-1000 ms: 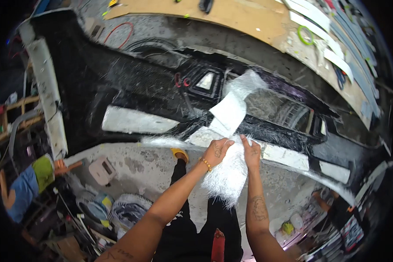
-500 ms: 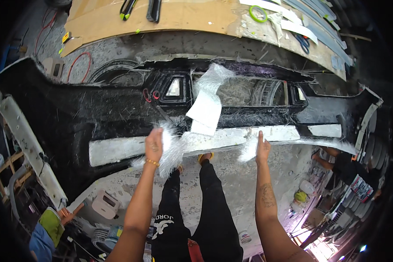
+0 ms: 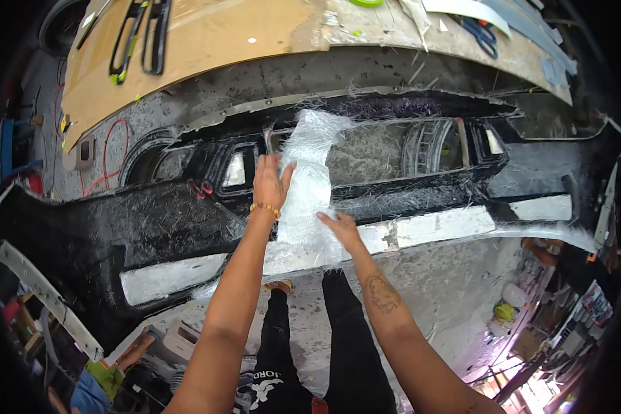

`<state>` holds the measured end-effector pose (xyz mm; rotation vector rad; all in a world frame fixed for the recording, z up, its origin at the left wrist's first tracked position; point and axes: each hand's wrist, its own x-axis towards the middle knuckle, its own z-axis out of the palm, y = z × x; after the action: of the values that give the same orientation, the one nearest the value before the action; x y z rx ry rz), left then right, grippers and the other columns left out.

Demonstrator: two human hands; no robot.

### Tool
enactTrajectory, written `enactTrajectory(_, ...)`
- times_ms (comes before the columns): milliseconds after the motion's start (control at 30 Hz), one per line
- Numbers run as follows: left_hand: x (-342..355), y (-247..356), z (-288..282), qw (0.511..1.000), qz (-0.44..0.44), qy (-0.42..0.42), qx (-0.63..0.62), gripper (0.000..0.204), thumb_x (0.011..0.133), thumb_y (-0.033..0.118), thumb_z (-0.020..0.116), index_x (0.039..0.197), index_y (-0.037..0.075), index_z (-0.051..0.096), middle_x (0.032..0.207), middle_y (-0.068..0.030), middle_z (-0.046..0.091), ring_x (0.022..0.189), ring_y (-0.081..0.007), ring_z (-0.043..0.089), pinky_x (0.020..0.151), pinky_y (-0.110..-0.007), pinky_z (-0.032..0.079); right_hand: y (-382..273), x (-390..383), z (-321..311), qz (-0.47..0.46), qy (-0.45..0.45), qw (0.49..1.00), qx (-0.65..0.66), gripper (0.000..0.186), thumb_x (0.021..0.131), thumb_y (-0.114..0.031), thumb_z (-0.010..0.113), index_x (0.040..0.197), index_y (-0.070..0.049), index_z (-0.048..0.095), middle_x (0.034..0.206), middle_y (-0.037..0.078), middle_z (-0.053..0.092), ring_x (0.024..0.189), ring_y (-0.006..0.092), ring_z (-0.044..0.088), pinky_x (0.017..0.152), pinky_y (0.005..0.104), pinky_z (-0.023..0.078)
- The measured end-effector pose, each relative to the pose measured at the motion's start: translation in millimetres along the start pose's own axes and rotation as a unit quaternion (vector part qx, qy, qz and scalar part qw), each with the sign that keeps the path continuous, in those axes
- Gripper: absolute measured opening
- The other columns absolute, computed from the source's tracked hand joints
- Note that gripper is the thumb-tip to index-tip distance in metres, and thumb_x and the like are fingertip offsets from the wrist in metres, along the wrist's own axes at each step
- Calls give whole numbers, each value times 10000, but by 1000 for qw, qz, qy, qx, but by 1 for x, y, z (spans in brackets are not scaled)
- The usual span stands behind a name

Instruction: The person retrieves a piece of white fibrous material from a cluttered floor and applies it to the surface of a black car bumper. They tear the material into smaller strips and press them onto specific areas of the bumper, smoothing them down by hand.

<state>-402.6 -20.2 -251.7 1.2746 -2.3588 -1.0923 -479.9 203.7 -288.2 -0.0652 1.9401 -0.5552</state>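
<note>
A cluttered workshop with a stained concrete floor (image 3: 455, 297) surrounds a long black bumper-shaped mould (image 3: 152, 228) that runs from left to right across the view, with a tan board (image 3: 207, 34) lying beyond it on the far side. A white strip of fibreglass mat (image 3: 310, 186) lies draped over the middle of the mould, running from its near lip up into the far recess.

The left hand (image 3: 270, 183) lies flat and open on the mat's left edge, fingers spread, pressing rather than gripping. The right hand (image 3: 343, 229), nearer and just to the right, is also open, its fingers laid on the mat's lower right edge; neither hand closes around anything.

The mat looks light, limp and loosely woven, with stray fibres fraying along its borders. It would likely sag and stretch if lifted from one corner, and tear if tugged hard. It is probably best handled with flat palms, or pinched gently at two edges at once, well apart, so that it keeps its shape.
</note>
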Motion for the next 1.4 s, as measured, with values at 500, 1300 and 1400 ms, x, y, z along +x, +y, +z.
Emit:
enactTrajectory(500, 15, 91, -8, 877, -289, -53, -381, 275, 880, 195, 583, 1026, -23, 664, 960, -49, 662, 887, -140, 582, 823, -274, 440, 32, 25, 4, -44, -124, 975, 182, 780, 869, -511, 671, 1329, 93, 489, 1334, 263, 545, 1259, 341, 520, 1063, 354, 391)
enactTrajectory(1300, -110, 21, 26, 987, -125, -11, -99, 272, 941, 274, 634, 942, 2, 623, 818, -64, 628, 730, -167, 628, 694, -315, 508, 73, -117, 16, 41, 70, 932, 354, 396, 935, -371, 640, 1061, 4, 653, 980, 69, 667, 915, 182, 586, 853, 329, 467)
enactTrajectory(1400, -140, 62, -14, 825, -370, -286, -317, 324, 951, 369, 615, 989, 48, 637, 891, -46, 645, 721, -131, 601, 662, -281, 498, 33, -124, -29, -79, 198, 954, 212, 361, 959, -313, 610, 900, 43, 594, 773, 126, 593, 739, 184, 505, 728, 346, 438)
